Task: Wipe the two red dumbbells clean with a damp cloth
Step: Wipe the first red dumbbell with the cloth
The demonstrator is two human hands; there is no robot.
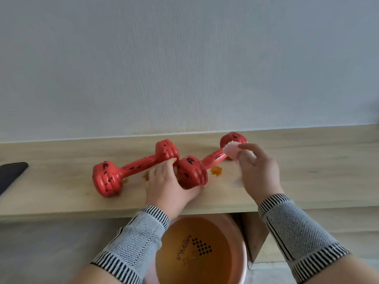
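- The right dumbbell [202, 160] lies slantwise on the wooden counter [307, 160]. Its near head sits in the curled fingers of the left hand [170, 181], which grips it from the side and below.
- The right hand [257, 167] pinches a pale pink cloth [232, 149] and presses it against the far head of that dumbbell. A loose tail of the cloth hangs down to the counter.
- The left dumbbell [133, 167] rests untouched just beside the left hand. Its far head is close against the near head of the gripped one, though contact cannot be confirmed.
- Risk: the rounded, ribbed heads would likely roll if the left hand slackens under the wiping push. The near head sits close to the counter's front edge, above a basin [199, 249] of brownish water on the floor.
- Risk: orange-brown smears [216, 171] lie on the counter under the bar, so a dragged cloth tail could spread them back onto wiped plastic.
- Risk: the dark specks sit partly in the grooves, where a flat wipe may skip them.
- The dumbbells look like moulded red plastic, glossy, with finger-like ridges on the heads and a flattened bar. The cloth looks soft and thin, and the counter has a matte, pale wood grain.
- A dark flat object [12, 173] lies at the counter's left end.
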